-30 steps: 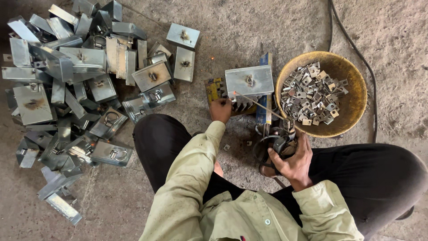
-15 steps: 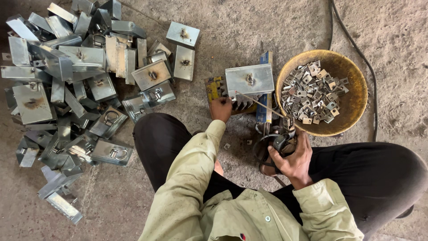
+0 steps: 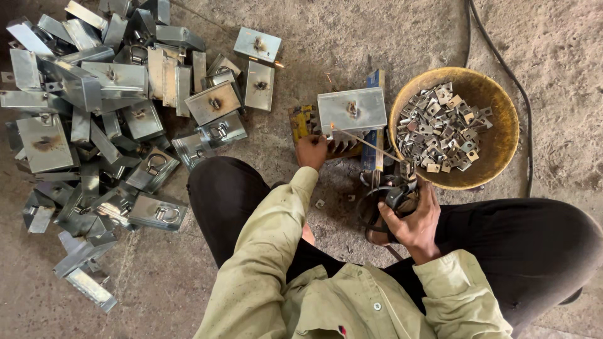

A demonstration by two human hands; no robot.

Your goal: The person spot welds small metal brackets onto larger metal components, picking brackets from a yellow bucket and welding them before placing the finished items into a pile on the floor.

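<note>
I sit on a dusty floor. A bent galvanised metal plate (image 3: 352, 111) with a small piece on its top lies on a stand just beyond my knees. My left hand (image 3: 312, 151) rests at the plate's near left corner. My right hand (image 3: 411, 216) grips a black electrode holder (image 3: 397, 191). Its thin welding rod (image 3: 364, 139) slants up and left, and its tip glows at the plate's lower left edge, with small sparks nearby.
A large heap of similar metal plates (image 3: 113, 107), some with ring handles, covers the floor on the left. A yellow round bowl (image 3: 499, 144) of small metal clips stands at the right. A black cable (image 3: 502, 63) runs along the floor behind it.
The rod tip now glows at the plate's edge and sparks fly. Both hands have stayed nearly where they were.
</note>
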